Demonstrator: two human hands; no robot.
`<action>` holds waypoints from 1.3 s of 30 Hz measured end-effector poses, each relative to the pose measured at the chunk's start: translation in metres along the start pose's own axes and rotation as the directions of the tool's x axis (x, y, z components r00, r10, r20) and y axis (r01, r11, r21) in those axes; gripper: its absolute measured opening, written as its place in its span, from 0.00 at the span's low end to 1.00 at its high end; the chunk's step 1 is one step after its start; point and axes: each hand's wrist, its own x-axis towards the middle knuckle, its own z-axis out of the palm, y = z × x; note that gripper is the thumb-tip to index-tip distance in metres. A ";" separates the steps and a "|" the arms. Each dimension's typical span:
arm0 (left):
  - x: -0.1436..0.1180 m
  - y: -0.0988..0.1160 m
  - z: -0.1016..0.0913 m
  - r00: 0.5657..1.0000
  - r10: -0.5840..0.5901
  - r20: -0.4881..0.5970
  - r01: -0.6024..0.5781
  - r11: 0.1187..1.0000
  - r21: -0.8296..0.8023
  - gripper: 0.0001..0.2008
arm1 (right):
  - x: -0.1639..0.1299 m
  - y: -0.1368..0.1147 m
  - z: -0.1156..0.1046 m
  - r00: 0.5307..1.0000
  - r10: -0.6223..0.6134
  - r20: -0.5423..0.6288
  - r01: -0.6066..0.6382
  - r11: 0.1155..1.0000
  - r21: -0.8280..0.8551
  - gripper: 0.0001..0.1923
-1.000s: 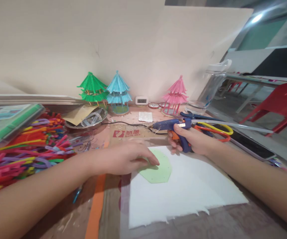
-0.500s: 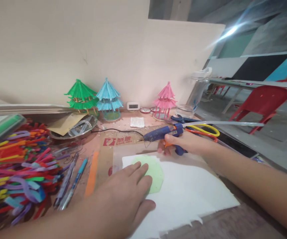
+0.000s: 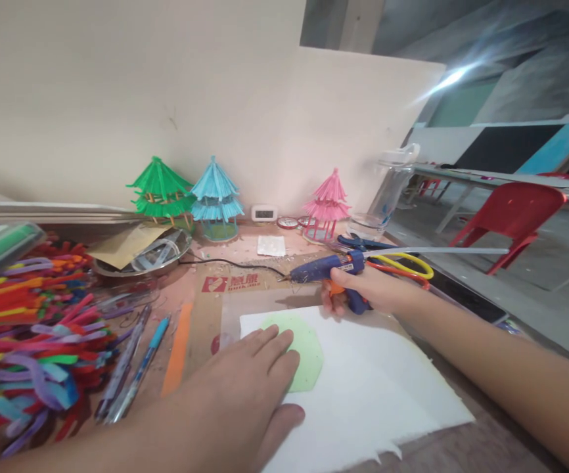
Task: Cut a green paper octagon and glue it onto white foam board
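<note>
My left hand [image 3: 259,381] lies flat over a pale green cut-out with angled corners [image 3: 309,358], fingers stretched out and covering its left part. Under the cut-out is a white sheet [image 3: 373,387] with a torn lower edge. My right hand [image 3: 358,287] is wrapped round a blue glue gun [image 3: 314,268], a finger by its orange trigger. The gun's nozzle points left, above the top edge of the sheet. A long clear glue stick [image 3: 442,250] sticks out of its back.
Colourful pipe cleaners [image 3: 28,355] pile up at the left beside pens [image 3: 139,371] and an orange strip [image 3: 177,348]. Green [image 3: 159,187], blue [image 3: 215,197] and pink [image 3: 328,200] model pavilions stand along the back. Scissors [image 3: 407,266] and a clear jug [image 3: 390,187] are at the right.
The view has shifted slightly. My left hand stays on the green cut-out, and my right hand still holds the glue gun, now slightly further right.
</note>
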 end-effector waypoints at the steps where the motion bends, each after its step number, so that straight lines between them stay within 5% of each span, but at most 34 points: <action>1: 0.000 0.000 0.000 1.000 0.006 -0.006 -0.006 1.000 0.012 0.21 | 0.001 0.001 0.000 1.000 0.004 -0.002 -0.004 1.000 0.029 0.34; 19: -0.001 -0.005 0.006 0.995 0.022 -0.093 -0.020 1.000 0.020 0.24 | 0.004 0.004 0.000 1.000 0.016 -0.024 -0.014 0.998 0.062 0.32; 39: 0.010 -0.018 -0.007 0.999 -0.027 0.040 0.028 0.999 -0.022 0.18 | 0.001 -0.002 0.002 0.999 0.028 -0.019 -0.027 0.998 0.055 0.33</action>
